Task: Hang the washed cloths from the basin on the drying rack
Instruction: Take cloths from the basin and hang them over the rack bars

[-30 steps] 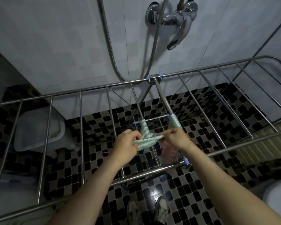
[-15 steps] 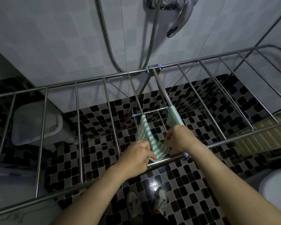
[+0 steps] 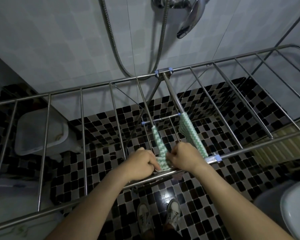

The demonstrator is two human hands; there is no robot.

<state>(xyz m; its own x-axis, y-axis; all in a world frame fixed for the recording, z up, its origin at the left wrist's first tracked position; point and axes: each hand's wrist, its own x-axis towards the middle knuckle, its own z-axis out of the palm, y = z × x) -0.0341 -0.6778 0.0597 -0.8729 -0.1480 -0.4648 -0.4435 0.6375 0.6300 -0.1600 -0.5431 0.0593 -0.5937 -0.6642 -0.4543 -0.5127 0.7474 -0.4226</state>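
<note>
Cloth (image 3: 160, 146) draped on rack (image 3: 97, 135), both hands' fingers (image 3: 155, 164) pinching it; checkered tile floor (image 3: 100, 153)

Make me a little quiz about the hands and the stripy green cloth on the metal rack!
1. True or false: the green-and-white zigzag cloth lies across the steel drying rack.
2. Which hand holds the cloth: A left hand, B right hand, C both?
3. Fill in: at lower right sits a white ___.

Key: 1 true. 2 C, both pinch it at the near rail. 3 basin.
</note>
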